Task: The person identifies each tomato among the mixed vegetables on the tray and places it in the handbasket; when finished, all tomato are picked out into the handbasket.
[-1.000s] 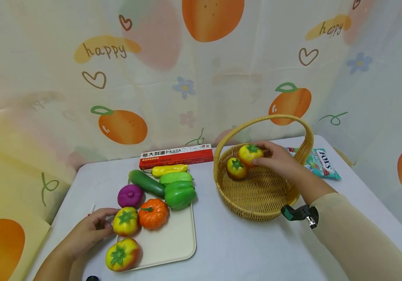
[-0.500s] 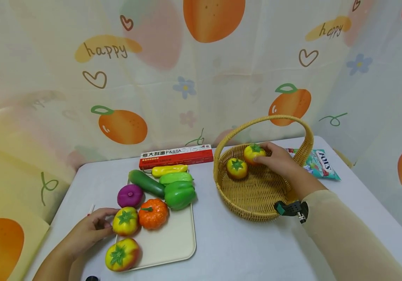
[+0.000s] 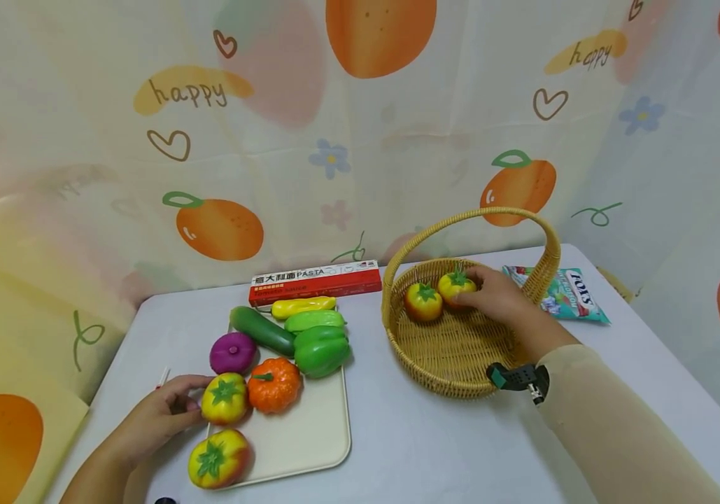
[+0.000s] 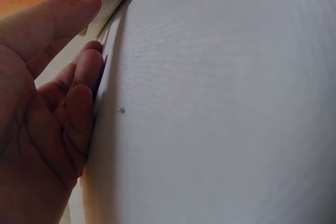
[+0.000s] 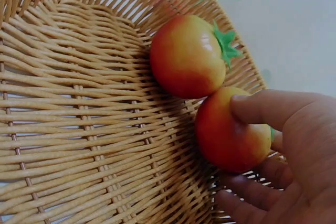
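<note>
head view: got a round glossy yellow-red tomato pinched in the right hand, inside the tan woven basket, right beside a matching tomato. touching another yellow-red tomato with the left hand by the flat beige tray's edge, can't tell if gripping.

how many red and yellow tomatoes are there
4: a left tomato and a right tomato in the basket, the latter in the right hand; a farther tomato by the left hand and a nearer tomato, both at the tray's left edge. None seems hidden.
</note>
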Tool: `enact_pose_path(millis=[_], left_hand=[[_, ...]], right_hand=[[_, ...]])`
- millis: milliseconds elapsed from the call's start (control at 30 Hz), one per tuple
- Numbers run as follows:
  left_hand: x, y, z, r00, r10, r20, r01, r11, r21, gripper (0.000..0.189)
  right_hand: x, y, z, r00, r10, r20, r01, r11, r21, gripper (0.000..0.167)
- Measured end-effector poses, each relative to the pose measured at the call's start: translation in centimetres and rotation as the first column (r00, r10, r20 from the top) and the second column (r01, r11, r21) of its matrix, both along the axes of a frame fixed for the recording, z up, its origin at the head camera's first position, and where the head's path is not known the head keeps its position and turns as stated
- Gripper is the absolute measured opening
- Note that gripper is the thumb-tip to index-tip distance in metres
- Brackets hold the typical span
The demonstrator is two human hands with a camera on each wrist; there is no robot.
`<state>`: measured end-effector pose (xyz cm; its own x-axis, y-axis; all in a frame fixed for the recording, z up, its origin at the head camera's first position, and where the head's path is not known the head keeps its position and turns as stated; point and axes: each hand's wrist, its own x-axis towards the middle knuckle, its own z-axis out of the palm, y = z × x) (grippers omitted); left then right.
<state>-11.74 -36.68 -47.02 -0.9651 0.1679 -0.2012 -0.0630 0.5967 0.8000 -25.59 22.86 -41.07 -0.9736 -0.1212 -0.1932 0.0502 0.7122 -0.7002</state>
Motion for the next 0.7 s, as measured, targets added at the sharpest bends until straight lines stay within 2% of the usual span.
enact_pose_path(millis=[333, 700], left_hand=[[0.01, 0.03, 0.0, 1.0, 0.001, 0.01, -0.001, 1.0, 0.018, 0.054], [0.08, 0.07, 0.07, 1.0, 0.01, 0.011, -0.01, 1.0, 0.011, 0.054]], right_hand=[[0.01, 0.15, -0.64, 1.0, -0.01, -0.001, 0.01, 1.0, -0.01, 0.07], [0.07, -0.27, 0.27, 1.0, -0.001, -0.005, 0.001, 1.0, 0.026, 0.077]])
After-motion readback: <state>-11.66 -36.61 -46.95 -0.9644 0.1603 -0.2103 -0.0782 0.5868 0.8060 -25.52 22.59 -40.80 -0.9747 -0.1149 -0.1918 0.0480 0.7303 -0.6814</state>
